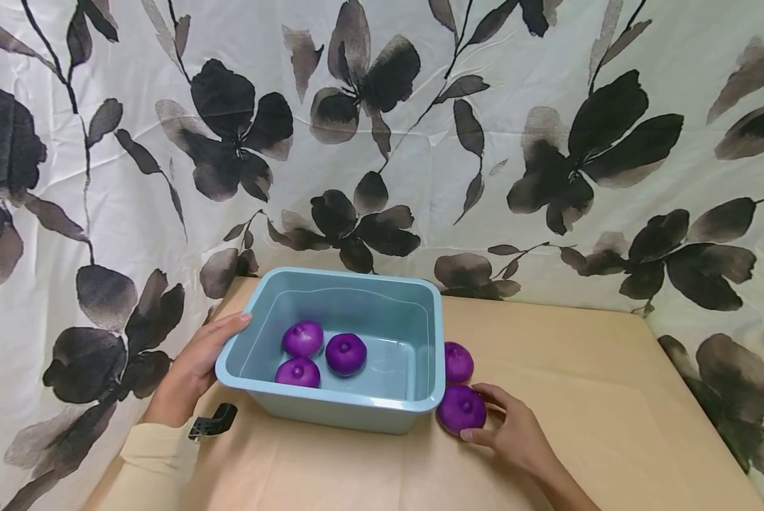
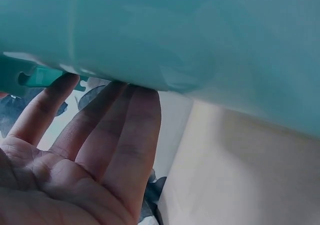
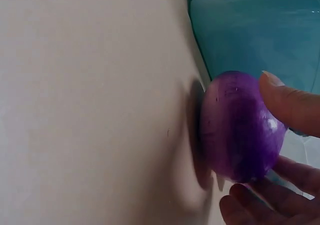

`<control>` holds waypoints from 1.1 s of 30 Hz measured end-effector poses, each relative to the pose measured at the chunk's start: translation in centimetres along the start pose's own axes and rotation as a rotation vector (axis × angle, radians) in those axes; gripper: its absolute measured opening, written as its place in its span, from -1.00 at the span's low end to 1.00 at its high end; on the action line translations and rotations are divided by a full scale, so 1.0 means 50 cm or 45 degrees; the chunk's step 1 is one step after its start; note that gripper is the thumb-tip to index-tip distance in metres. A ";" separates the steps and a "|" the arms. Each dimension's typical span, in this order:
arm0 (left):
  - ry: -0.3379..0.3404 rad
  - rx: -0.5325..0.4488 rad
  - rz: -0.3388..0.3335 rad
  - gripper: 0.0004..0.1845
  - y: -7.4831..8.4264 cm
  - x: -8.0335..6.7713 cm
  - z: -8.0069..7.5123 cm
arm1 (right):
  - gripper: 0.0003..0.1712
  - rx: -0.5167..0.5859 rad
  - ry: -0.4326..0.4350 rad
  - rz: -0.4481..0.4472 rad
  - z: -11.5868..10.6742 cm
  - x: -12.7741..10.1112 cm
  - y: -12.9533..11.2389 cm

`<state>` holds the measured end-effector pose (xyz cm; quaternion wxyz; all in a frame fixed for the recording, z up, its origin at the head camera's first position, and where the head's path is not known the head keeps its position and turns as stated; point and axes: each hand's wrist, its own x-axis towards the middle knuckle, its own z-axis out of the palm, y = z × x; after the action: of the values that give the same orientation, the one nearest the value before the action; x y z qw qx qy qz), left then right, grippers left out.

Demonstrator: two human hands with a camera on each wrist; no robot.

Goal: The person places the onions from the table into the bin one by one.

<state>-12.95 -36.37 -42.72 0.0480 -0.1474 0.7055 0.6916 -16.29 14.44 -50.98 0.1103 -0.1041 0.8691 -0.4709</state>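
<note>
A light blue plastic basin (image 1: 350,419) stands on the table, with three purple onions (image 1: 346,354) lying inside toward its left. My left hand (image 1: 199,355) is at the basin's left side; in the left wrist view its nearly straight fingers (image 2: 137,130) touch the outer wall. Just outside the right wall, my right hand (image 1: 516,429) holds another purple onion (image 1: 460,410) between thumb and fingers. The right wrist view shows the thumb on one side of this onion (image 3: 240,127) and fingers on the other. Behind it, one more purple onion (image 1: 459,363) is partly hidden by the basin.
The table has a tan covering (image 1: 586,383) that extends to the right of the basin. A white cloth with dark flowers (image 1: 471,163) hangs behind and at the sides. A black band (image 1: 213,421) is around the left wrist.
</note>
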 end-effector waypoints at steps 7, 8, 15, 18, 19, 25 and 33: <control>0.011 0.012 -0.004 -0.26 0.000 0.004 0.001 | -0.05 -0.066 0.048 -0.004 0.023 0.016 -0.009; 0.011 0.006 -0.004 -0.26 0.000 0.005 0.002 | -0.05 -0.084 0.055 -0.007 0.025 0.017 -0.011; 0.018 0.026 0.000 -0.26 0.004 0.003 0.002 | 0.03 -0.189 0.077 -0.054 0.040 0.017 -0.015; 0.016 0.031 0.002 -0.27 0.006 0.000 -0.001 | 0.10 -0.207 0.063 -0.085 0.049 0.017 -0.013; 0.015 0.029 0.004 -0.27 0.007 0.000 -0.002 | 0.11 -0.210 0.062 -0.093 0.052 0.016 -0.013; 0.008 0.017 0.014 -0.30 0.008 0.001 -0.005 | 0.10 -0.227 0.092 -0.116 0.061 0.015 -0.014; 0.015 0.015 0.004 -0.35 0.001 0.001 -0.007 | -0.01 -0.244 0.076 -0.089 0.056 0.004 -0.023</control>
<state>-12.96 -36.71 -42.67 0.0438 -0.1500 0.7101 0.6865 -15.58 11.56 -51.52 0.0575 -0.1303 0.9088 -0.3922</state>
